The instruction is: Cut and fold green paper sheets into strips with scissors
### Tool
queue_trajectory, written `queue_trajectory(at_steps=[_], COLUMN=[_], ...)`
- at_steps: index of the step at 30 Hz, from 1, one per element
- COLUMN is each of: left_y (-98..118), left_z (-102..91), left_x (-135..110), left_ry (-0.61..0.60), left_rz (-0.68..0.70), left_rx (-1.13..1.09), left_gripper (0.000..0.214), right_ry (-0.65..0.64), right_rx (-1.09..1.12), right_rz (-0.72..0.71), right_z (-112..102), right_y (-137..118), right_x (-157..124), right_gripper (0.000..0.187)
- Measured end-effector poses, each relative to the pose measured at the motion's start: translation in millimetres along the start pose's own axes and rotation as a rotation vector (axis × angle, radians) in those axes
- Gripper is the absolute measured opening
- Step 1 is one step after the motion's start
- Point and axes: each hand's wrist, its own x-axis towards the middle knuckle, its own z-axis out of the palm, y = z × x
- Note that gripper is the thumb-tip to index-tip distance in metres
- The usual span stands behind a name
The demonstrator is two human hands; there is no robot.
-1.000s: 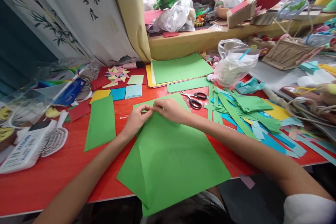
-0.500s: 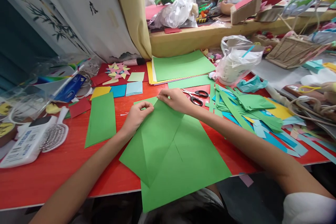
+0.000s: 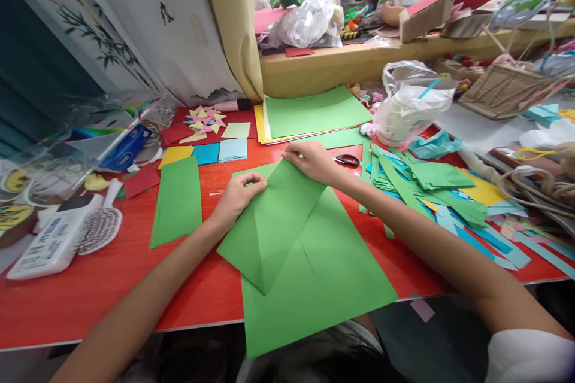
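Observation:
A folded sheet of green paper (image 3: pixel 278 209) slants across the middle, over a larger flat green sheet (image 3: pixel 332 293) that overhangs the table's front edge. My right hand (image 3: pixel 309 161) pinches the folded sheet's far corner and lifts it slightly. Closed at the left edge of the green paper, my left hand (image 3: pixel 242 191) has thumb and index finger pressed together; exactly which layer lies between them is hard to see. Black-handled scissors (image 3: pixel 348 160) lie behind my right wrist, partly hidden by it.
Cut green and blue paper strips (image 3: pixel 431 191) are heaped on the right. A green paper stack (image 3: pixel 177 203) lies left, near a hairbrush (image 3: pixel 101 227). Large coloured sheets (image 3: pixel 314 111) and a plastic bag with a cup (image 3: pixel 411 108) stand at the back of the red table (image 3: pixel 188 293).
My right hand has moved slightly up and right, carrying the folded sheet's corner. The folded sheet's lower tip has shifted up. More of the scissors is covered. The view has shifted slightly.

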Motion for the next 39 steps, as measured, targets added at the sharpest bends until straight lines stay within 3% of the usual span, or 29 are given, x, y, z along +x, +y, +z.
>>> queue_trajectory(at_steps=[17, 25, 32, 35, 39], left_y=[3.1, 8.1, 3.3, 1.0, -2.6], left_z=[-1.4, -3.6, -4.1, -3.1, -3.9], left_x=[-2.3, -2.4, -1.8, -0.4, 2.1], left_ry=[-0.043, -0.036, -0.024, -0.057, -0.059], left_rz=[-0.015, 0.013, 0.020, 0.019, 0.049], left_rx=[-0.018, 0.092, 0.104, 0.100, 0.079], left_gripper=[0.019, 0.018, 0.015, 0.016, 0.020], right_ry=[0.123, 0.157, 0.399, 0.266, -0.154], right_rx=[-0.109, -0.115, 0.133, 0.295, 0.442], right_rz=[0.070, 0.111, 0.290, 0.349, 0.352], right_z=[-28.7, -34.4, -73.4, -81.1, -66.7], right_y=[27.2, 34.2, 86.1, 91.4, 72.7], right_x=[5.1, 5.4, 6.4, 7.7, 4.8], right_gripper=[0.026, 0.024, 0.026, 0.029, 0.038])
